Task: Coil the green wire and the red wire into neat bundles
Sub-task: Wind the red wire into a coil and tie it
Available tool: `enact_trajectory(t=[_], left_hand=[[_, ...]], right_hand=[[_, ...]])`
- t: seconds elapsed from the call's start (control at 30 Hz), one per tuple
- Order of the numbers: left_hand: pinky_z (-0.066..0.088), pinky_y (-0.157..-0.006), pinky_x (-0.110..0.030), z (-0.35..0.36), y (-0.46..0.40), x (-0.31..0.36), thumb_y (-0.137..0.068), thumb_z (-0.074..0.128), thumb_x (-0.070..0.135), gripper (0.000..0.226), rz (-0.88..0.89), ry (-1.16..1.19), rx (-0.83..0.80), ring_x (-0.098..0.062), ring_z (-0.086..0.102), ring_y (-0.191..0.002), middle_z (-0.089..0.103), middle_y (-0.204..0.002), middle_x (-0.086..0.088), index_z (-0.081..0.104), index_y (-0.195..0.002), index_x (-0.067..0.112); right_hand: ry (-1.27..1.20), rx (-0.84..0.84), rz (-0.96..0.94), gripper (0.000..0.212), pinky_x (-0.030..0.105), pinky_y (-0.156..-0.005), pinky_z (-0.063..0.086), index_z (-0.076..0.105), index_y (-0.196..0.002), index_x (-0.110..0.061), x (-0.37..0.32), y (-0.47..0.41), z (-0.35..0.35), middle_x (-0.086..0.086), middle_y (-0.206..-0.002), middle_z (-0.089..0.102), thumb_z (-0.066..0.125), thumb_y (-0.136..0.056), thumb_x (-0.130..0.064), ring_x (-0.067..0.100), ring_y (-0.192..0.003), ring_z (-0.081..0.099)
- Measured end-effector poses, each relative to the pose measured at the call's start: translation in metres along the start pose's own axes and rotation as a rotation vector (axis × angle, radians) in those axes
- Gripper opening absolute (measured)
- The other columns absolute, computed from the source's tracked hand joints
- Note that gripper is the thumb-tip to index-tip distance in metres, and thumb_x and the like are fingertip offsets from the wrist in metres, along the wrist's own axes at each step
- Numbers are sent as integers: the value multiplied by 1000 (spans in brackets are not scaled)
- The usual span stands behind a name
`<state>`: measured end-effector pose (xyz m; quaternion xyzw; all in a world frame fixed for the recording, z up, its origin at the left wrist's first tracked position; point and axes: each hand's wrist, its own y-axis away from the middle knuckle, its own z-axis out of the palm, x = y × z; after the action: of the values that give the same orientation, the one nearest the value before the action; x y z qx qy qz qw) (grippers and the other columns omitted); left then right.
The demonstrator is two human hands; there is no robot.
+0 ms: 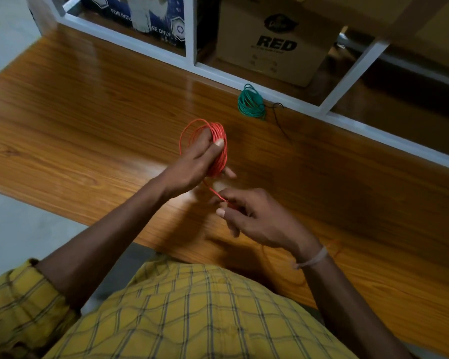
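One coil of thin red wire. One coil of thin green wire. One brown cardboard box and two bare hands.

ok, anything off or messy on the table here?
Mostly tidy. One stray: a thin black strand lies loose beside the coiled green wire near the table's back edge. The red wire coil sits in the left hand; the right hand pinches its tail.

Head camera looks steeply down, close over a wooden tabletop.
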<state>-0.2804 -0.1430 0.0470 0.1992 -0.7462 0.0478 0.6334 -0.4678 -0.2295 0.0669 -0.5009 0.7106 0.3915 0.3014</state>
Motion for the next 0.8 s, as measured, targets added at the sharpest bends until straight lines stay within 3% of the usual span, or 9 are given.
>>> enact_trajectory(t=[0.13,0.23,0.33,0.5,0.53,0.6,0.63,0.73,0.8], left_hand=[[47,-109,-53,-2,3,-9,-111,41,45,48,26,-310,-74,-24,66,-117,64,-135,-8,51,-146,14],[54,-84,-47,-2,10,-2,-109,46,47,42,-79,-149,-183,-29,73,-92,72,-114,11,53,-147,30],[50,-66,-40,2,18,6,-116,40,28,33,-54,34,-333,-31,69,-66,79,-96,9,52,-146,22],[47,-63,-41,1,26,16,-112,33,25,47,10,219,-478,-28,69,-64,63,-150,-8,45,-155,8],[50,-66,-41,0,29,18,-113,34,22,46,53,217,-500,-36,71,-71,63,-151,-3,49,-156,16],[54,-79,-20,-1,38,23,-110,40,14,53,166,127,-443,-52,71,-97,66,-143,23,58,-147,48],[54,-78,-15,-1,41,25,-110,40,11,57,203,150,-450,-47,73,-98,66,-139,27,59,-144,53],[50,-61,-21,0,37,35,-112,17,17,51,171,597,-727,-10,68,-65,69,-141,-3,36,-158,5],[42,-56,-23,-3,32,38,-111,11,21,56,134,758,-734,-6,63,-59,69,-140,-14,25,-159,-5]], right_hand=[[120,87,-36,9,41,-59,51,73,-98,-16,-7,0,-46,2,-75,70,67,-101,-22,19,-66,65],[150,164,-45,7,19,-59,45,72,-94,-17,-6,-2,-77,-7,-78,68,69,-99,-21,4,-70,63],[330,217,-116,4,25,-61,48,71,-94,-18,2,-12,-93,-6,-86,66,72,-95,-22,8,-74,60],[578,456,-299,16,20,-69,44,75,-102,-9,38,-39,-113,4,-96,66,62,-99,-18,12,-84,59],[580,524,-318,18,24,-69,48,75,-103,-7,44,-42,-115,8,-96,69,60,-100,-17,17,-84,62],[539,648,-299,17,36,-67,53,74,-102,-4,57,-44,-115,14,-92,71,60,-101,-14,23,-82,65],[510,715,-249,18,39,-63,52,73,-100,-5,64,-44,-111,13,-86,69,59,-103,-15,23,-77,63],[416,905,-3,39,47,-52,46,65,-96,-10,78,-43,-91,9,-68,58,41,-111,-38,24,-58,55],[274,921,51,44,44,-51,48,65,-96,-12,76,-40,-75,3,-63,58,36,-112,-41,17,-54,58]])
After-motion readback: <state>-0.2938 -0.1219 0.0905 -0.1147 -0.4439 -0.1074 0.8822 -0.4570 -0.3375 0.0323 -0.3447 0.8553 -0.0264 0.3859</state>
